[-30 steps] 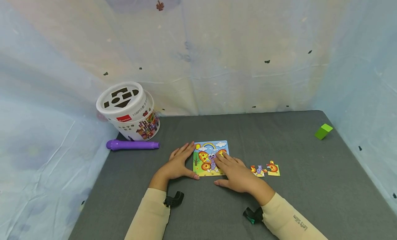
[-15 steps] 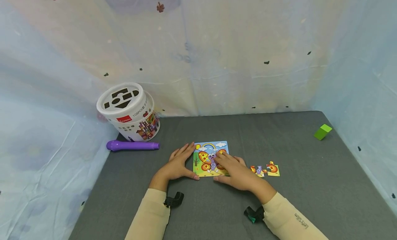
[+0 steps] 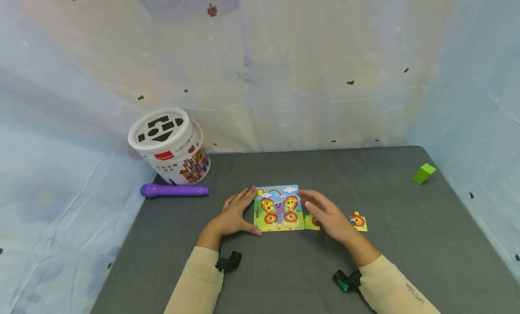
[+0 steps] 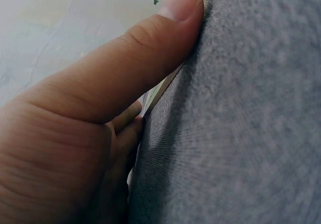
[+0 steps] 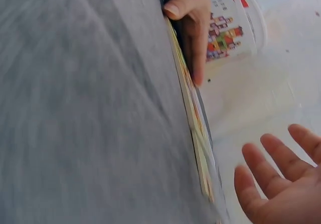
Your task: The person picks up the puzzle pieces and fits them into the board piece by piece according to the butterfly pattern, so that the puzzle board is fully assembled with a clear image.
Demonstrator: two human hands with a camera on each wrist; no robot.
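Note:
In the head view a square butterfly puzzle board (image 3: pixel 279 209) lies flat on the grey table. My left hand (image 3: pixel 233 217) is spread along its left side, fingertips at the upper left edge and thumb at the lower left corner. My right hand (image 3: pixel 327 217) is just off the board's right edge, fingers loosely bent and holding nothing. In the right wrist view the fingers of that right hand (image 5: pixel 286 179) are spread apart above the table. A green puzzle piece (image 3: pixel 311 222) lies against the board's right side, partly under the right hand. Another puzzle piece (image 3: pixel 359 222), with an orange-red swirl, lies further right.
A white tub (image 3: pixel 170 145) with shaped holes in its lid stands at the back left. In front of it lies a purple stick with a rounded end (image 3: pixel 174 190). A green block (image 3: pixel 424 173) is near the table's right edge. Cloth walls (image 3: pixel 284 79) surround the table.
My right hand has lifted off the board and shifted right, uncovering the butterfly's right wing and the green piece. It now hides another piece. The left hand has stayed in place.

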